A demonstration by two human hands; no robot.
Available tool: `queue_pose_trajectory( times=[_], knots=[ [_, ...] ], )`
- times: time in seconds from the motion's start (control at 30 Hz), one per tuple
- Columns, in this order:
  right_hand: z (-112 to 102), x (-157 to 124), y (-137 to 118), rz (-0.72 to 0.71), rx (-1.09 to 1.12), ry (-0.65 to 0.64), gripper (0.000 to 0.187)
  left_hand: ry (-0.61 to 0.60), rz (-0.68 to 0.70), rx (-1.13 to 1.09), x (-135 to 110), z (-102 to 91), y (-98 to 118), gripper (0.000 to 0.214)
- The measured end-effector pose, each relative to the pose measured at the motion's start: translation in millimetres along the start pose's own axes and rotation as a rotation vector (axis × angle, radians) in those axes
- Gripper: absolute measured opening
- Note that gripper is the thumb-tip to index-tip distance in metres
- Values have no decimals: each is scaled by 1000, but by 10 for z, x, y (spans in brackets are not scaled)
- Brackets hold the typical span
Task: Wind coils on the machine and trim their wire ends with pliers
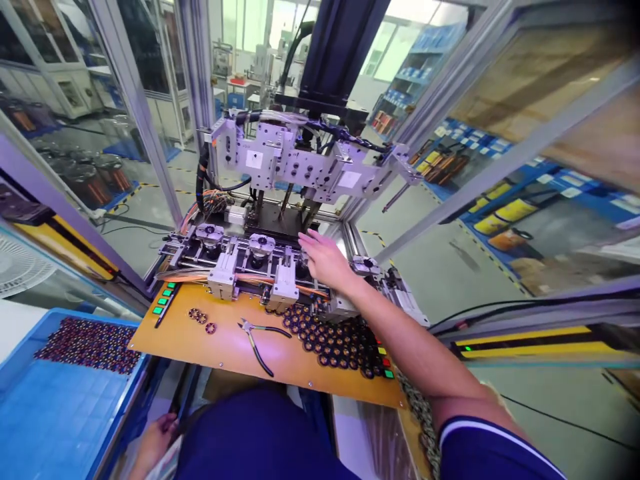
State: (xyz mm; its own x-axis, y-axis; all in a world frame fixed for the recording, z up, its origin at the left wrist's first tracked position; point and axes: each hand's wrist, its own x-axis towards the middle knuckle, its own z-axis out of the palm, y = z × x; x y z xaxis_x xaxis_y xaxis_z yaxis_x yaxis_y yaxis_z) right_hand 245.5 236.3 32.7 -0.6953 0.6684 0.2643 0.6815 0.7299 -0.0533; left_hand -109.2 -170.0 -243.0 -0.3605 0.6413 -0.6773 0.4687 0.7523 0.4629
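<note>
Currently, the right hand (325, 260) reaches over the machine's row of round holders, fingers extended; its underside is hidden, so whether it grasps anything cannot be told. The left hand (159, 433) hangs low beside the body, fingers curled; whether it holds something cannot be told.

Caution, pinching: a metal plate (310, 167) hangs above and beyond the right hand. If it were lowered with the hand in place, the fingers could be trapped. The green buttons (161, 301), left of the right hand, may be controls; an accidental press could be one cause.

Caution, misplacement: the hand covers most of one holder, while another holder (261, 244) stands just left of it. With the view blocked, a part could be seated crookedly.

Caution, spilling: a crowd of rings (335, 340) lies on the orange board (195, 347), below and nearer than the right hand, under the forearm's edge. A low sleeve or elbow could sweep rings off. The pliers (253, 328), left of those rings, could be knocked likewise.
</note>
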Motion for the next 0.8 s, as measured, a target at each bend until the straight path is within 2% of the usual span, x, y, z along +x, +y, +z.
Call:
queue_pose_trajectory(
  times=[0.1, 0.2, 0.3, 0.37, 0.43, 0.5, 0.53, 0.57, 0.6, 0.7, 0.8],
  knots=[
    [39, 358, -271, -104, 24, -40, 62, 39, 20, -32, -49, -40, 52, 29],
    [147, 611, -421, -165, 34, -107, 60, 112, 74, -65, -144, -144, 146, 38],
    [254, 707, -437, -184, 31, -143, 44, 199, 160, -96, -328, -323, 325, 52],
    [292, 728, -427, -190, 29, -141, 34, 250, 242, -103, -496, -530, 541, 59],
    [290, 734, -443, -193, 32, -117, 29, 306, 348, -89, -674, -826, 873, 60],
    [246, 704, -499, -184, 43, -59, 30, 382, 475, -47, -815, -1181, 1331, 51],
    [208, 663, -543, -173, 51, -12, 34, 440, 577, 3, -852, -1360, 1599, 46],
    [164, 599, -594, -159, 62, 45, 39, 564, 762, 186, -856, -1530, 1882, 45],
    [114, 507, -650, -144, 75, 109, 44, 619, 842, 242, -821, -1683, 2170, 44],
    [-36, 63, -817, -119, 132, 287, 49, 669, 938, 353, -494, -2006, 2952, 46],
    [-134, -584, -905, -80, 183, 410, 48, 631, 991, 473, -11, -2130, 3480, 47]
  ],
)
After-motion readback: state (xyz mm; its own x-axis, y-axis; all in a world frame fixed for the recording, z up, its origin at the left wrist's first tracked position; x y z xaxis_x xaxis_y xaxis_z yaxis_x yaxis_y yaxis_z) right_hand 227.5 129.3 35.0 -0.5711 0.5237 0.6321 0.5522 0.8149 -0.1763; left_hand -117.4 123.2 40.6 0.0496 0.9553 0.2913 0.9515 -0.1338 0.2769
